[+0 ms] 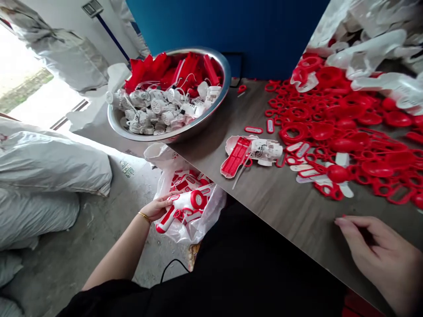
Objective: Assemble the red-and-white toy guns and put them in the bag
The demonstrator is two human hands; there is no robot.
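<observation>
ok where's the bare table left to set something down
Bare brown wood-grain tabletop lies between the steel bowl and the white-and-red plastic assembly, and along the near edge below the loose red plastic pieces, which crowd the right side.

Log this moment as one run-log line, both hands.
left hand: holds red-and-white toy hair dryer over clear plastic bag | right hand: over tabletop, near loose red plastic parts
</observation>
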